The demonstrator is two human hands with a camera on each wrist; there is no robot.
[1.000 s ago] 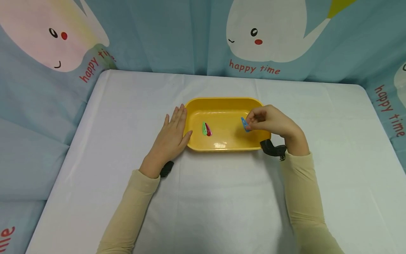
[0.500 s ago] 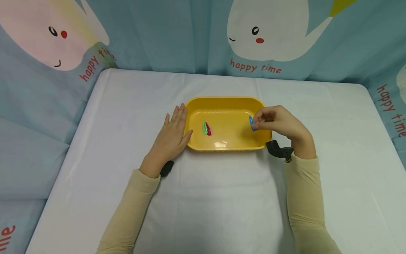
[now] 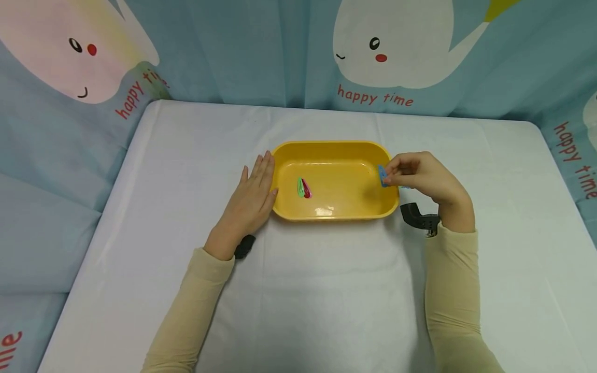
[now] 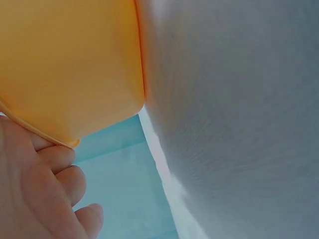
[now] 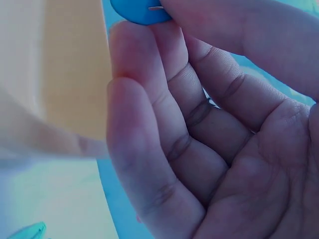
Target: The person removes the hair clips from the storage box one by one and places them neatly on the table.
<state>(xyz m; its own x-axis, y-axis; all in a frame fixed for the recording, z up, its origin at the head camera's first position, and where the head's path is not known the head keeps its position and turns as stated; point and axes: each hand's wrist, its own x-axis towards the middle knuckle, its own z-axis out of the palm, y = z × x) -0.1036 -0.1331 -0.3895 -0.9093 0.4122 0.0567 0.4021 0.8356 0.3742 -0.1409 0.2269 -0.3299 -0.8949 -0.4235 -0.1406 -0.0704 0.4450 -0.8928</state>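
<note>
My right hand (image 3: 424, 176) pinches a blue snap hair clip (image 3: 383, 176) between thumb and fingers, above the right end of a yellow tray (image 3: 333, 217). In the right wrist view the rounded end of the blue clip (image 5: 141, 11) shows at the fingertips. Straight-fingered, my left hand (image 3: 248, 199) rests against the left rim of the tray; in the left wrist view its fingers (image 4: 70, 181) touch the rim. A green clip (image 3: 300, 187) and a dark pink clip (image 3: 307, 188) lie side by side on the tray's floor.
Just outside the tray's right end, a teal clip (image 3: 404, 187) lies on the white tablecloth (image 3: 336, 290), partly hidden under my right hand. A blue curtain with whale prints (image 3: 252, 52) hangs behind the table.
My right hand has moved right with the blue clip, from over the tray's inside to its right rim. A teal clip has come into sight beneath it. The left hand stays at the rim.
</note>
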